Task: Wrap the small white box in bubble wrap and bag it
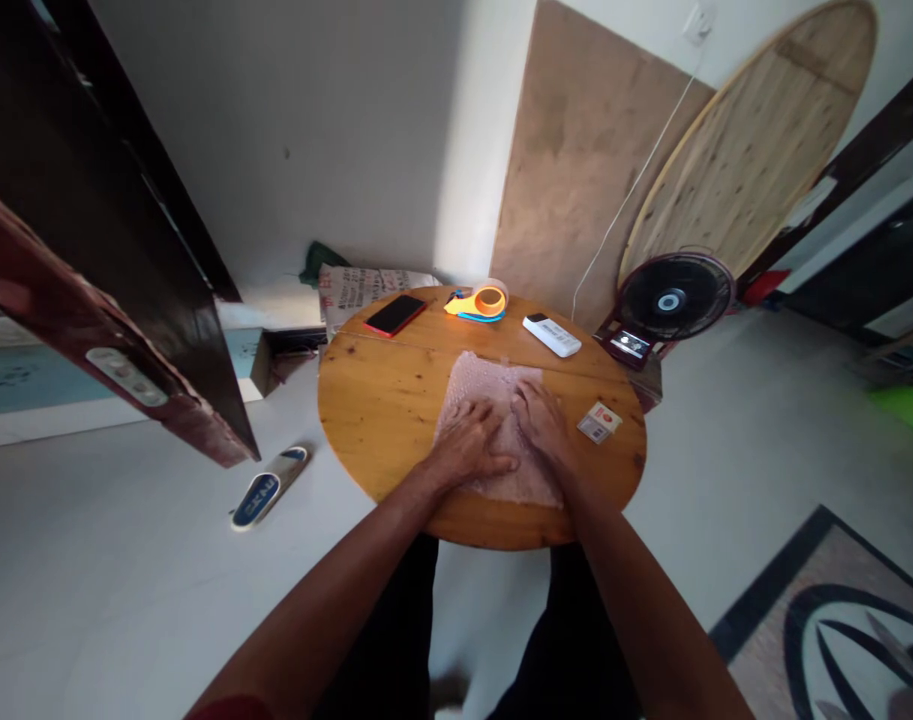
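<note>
A pinkish sheet of bubble wrap (493, 385) lies flat near the front of the round wooden table (381, 400). My left hand (467, 440) rests on its left part, palm down with the fingers spread and the thumb pointing right. On the right part lies my right hand (542, 420), its fingers reaching toward the far edge and somewhat bent; whether anything is under them is hidden. Beyond the wrap stands an orange and blue tape dispenser (477, 303). A small card packet (599, 422) is to the right of my right hand.
A phone with a red edge (396, 315) and a white remote (552, 335) lie toward the table's back. A fan (667, 300) stands beyond the right edge. A slipper (268, 488) is on the floor at left. Boards lean on the wall.
</note>
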`<state>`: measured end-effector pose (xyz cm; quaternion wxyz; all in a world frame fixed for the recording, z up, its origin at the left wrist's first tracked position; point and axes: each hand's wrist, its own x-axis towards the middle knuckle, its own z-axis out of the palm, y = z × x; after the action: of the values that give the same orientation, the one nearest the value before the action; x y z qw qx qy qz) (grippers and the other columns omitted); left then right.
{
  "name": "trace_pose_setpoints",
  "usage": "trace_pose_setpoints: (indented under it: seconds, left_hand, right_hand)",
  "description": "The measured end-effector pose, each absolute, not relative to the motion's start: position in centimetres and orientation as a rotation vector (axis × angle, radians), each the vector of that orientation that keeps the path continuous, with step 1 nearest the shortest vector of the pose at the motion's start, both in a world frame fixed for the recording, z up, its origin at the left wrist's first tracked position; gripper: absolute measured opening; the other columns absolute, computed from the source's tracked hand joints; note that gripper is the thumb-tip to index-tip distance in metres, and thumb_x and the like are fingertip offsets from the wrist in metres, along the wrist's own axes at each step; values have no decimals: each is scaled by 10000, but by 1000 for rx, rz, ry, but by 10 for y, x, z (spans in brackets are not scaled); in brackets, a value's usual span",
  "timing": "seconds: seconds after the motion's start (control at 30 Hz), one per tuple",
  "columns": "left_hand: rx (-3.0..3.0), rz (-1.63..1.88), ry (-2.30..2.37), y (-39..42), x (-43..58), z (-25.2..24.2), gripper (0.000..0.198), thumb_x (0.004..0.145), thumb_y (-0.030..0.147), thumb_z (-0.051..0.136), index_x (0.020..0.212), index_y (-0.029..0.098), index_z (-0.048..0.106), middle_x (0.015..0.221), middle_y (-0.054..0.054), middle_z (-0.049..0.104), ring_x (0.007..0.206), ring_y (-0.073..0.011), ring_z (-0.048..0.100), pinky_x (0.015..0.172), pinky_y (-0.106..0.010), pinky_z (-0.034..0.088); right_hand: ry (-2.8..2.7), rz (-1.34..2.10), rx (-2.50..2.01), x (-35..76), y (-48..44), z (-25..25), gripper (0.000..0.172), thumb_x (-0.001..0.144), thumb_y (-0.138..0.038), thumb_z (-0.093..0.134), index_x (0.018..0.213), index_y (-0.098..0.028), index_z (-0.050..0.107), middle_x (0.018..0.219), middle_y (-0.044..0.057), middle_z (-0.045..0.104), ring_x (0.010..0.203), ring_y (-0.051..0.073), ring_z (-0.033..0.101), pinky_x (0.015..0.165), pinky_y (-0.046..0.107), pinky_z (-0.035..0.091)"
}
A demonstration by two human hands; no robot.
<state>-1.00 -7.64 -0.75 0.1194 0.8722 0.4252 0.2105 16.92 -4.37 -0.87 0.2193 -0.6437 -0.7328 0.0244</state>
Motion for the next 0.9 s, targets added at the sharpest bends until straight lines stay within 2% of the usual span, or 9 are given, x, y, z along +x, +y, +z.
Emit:
trace_pose_setpoints:
  seconds: [0.2, 0.37, 0.5, 0.6, 0.67, 0.77, 0.9]
  left_hand:
    - [2523, 654, 1244, -77, -9, -6, 656, 746, 557, 627, 1281, 187, 542, 1373, -114, 499, 1253, -343, 411, 1075, -495, 317]
    - [2420, 720, 1246, -72, -10, -10, 488, 850, 430, 542, 1247, 147, 569, 1348, -107, 540, 1252, -275, 457, 1106, -416, 323]
    - [2407, 703, 1247, -67, -15, -2, 422, 876, 335, 506, 1246, 140, 566, 1311, -110, 570, 1218, -237, 506, 1073, -356, 377]
    - [2476, 599, 1346, -61, -17, 9, 404, 884, 302, 474, 1234, 123, 568, 1341, -142, 539, 1263, -267, 472, 1074, -384, 371]
    - [2511, 521, 1427, -56, -19, 11, 437, 904, 345, 440, 1253, 105, 548, 1398, -169, 481, 1327, -299, 402, 1088, -428, 344]
    - [2544, 407, 1526, -49, -22, 3, 519, 925, 423, 385, 1323, 106, 487, 1459, -177, 410, 1383, -327, 319, 1120, -501, 260]
    - [2550, 357, 1581, -46, -25, -13, 616, 926, 493, 340, 1419, 125, 372, 1526, -152, 309, 1428, -322, 224, 1146, -534, 168]
  right_hand:
    - [-2084, -33, -1971, 170, -42, -10, 453, 960, -336, 332, 1348, -148, 473, 1435, 122, 461, 1310, 245, 400, 1077, 419, 282]
    - [-2081, -41, -1980, 167, -45, -7, 441, 962, -338, 322, 1329, -159, 488, 1418, 109, 478, 1276, 241, 427, 1055, 396, 301]
    - [-2071, -41, -1981, 169, -44, -8, 441, 956, -305, 324, 1342, -156, 475, 1429, 107, 467, 1284, 238, 419, 1064, 395, 295]
    - [-2076, -19, -1990, 171, -42, -10, 447, 951, -289, 327, 1356, -154, 461, 1446, 104, 449, 1301, 231, 402, 1071, 386, 288]
    - [-2068, 3, -2004, 171, -41, -10, 454, 949, -292, 326, 1363, -157, 456, 1446, 101, 449, 1307, 233, 396, 1073, 391, 287]
    - [-2054, 24, -2018, 171, -39, -10, 464, 947, -300, 323, 1374, -164, 443, 1451, 97, 443, 1312, 239, 388, 1076, 405, 283]
    - [-2057, 34, -2039, 170, -40, -9, 471, 945, -298, 325, 1387, -168, 422, 1462, 95, 429, 1323, 235, 372, 1080, 407, 275]
